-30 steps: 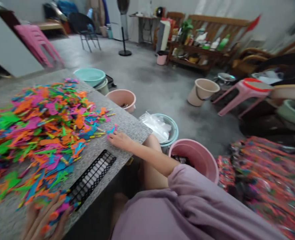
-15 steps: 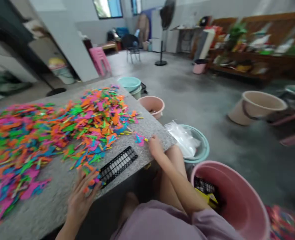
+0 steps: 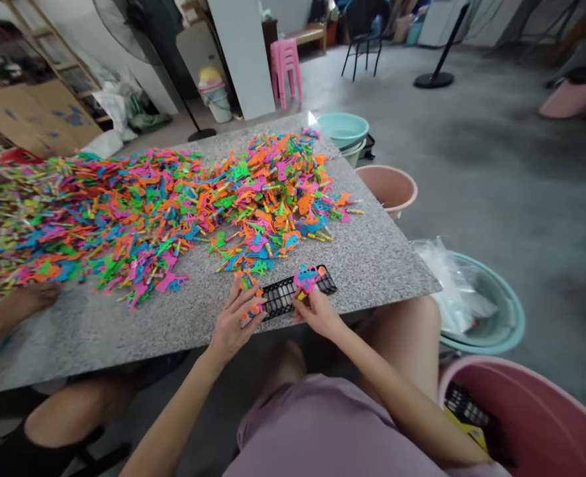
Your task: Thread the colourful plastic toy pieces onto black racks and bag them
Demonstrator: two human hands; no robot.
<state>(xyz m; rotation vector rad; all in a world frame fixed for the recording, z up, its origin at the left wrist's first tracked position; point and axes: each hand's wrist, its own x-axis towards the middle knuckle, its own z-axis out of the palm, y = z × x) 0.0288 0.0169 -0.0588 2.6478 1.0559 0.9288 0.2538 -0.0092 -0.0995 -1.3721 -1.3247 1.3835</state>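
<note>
A narrow black openwork tray [image 3: 279, 297] with a row of white pieces lies near the table's front edge. My left hand [image 3: 229, 326] is at its left end, fingers curled round small bright plastic pieces [image 3: 247, 283] in orange, green and other colours. Over the tray's right part, my right hand [image 3: 321, 315] pinches a pink and blue plastic piece [image 3: 306, 275] with a yellow end. Its fingertips partly hide that piece. Behind the tray spreads a big heap of similar bright plastic pieces [image 3: 257, 199], several with yellow sticks.
Another person's hand [image 3: 30, 299] rests by the heap at the left. The grey speckled table [image 3: 382, 265] ends at a corner on my right. Beyond it stand a peach basin [image 3: 389, 189], a teal basin with clear plastic bags [image 3: 514, 315], and a large pink tub [image 3: 545, 411].
My right hand has moved left from the table edge to above the tray, bringing the pink and blue piece. My left hand stays at the tray's left end. The view has turned left.
</note>
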